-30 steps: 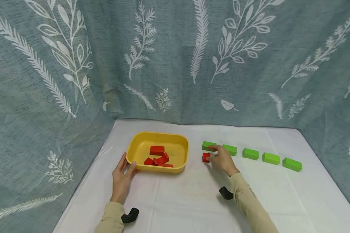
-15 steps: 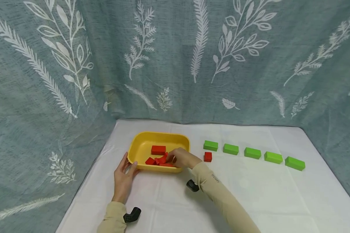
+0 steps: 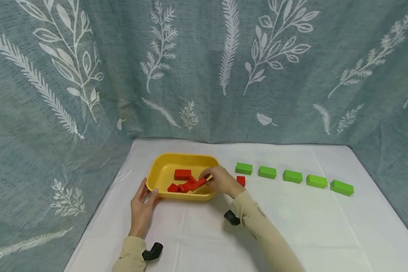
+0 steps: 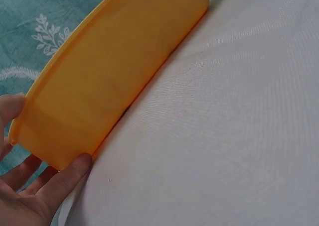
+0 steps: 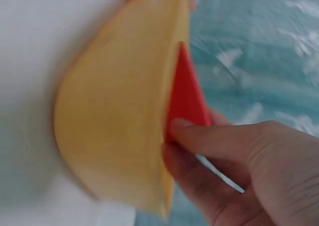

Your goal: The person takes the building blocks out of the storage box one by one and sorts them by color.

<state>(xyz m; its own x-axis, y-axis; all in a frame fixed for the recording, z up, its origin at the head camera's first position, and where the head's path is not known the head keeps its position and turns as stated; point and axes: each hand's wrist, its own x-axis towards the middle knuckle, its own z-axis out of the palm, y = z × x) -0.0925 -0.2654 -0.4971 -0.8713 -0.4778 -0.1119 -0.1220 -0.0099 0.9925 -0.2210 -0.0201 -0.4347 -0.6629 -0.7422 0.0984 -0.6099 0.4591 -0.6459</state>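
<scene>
A yellow tray (image 3: 161, 170) on the white tablecloth holds several red blocks (image 3: 182, 174). My right hand (image 3: 219, 180) reaches over the tray's right rim and pinches a long red block (image 3: 198, 184) (image 5: 185, 94), lifted at a slant above the others. My left hand (image 3: 142, 206) (image 4: 35, 186) rests flat against the tray's near left corner (image 4: 70, 136), fingers straight. One small red block (image 3: 241, 180) lies on the cloth just right of the tray, in front of the leftmost green block (image 3: 243, 168).
Several green blocks (image 3: 292, 176) stand in a row running right across the cloth. A patterned teal curtain (image 3: 204, 68) hangs behind and at both sides. Bare cloth (image 3: 309, 234) stretches in front of the green row.
My right hand left the small red block on the cloth, moved left into the tray, and now holds a long red block raised over the rim. The left hand has stayed put.
</scene>
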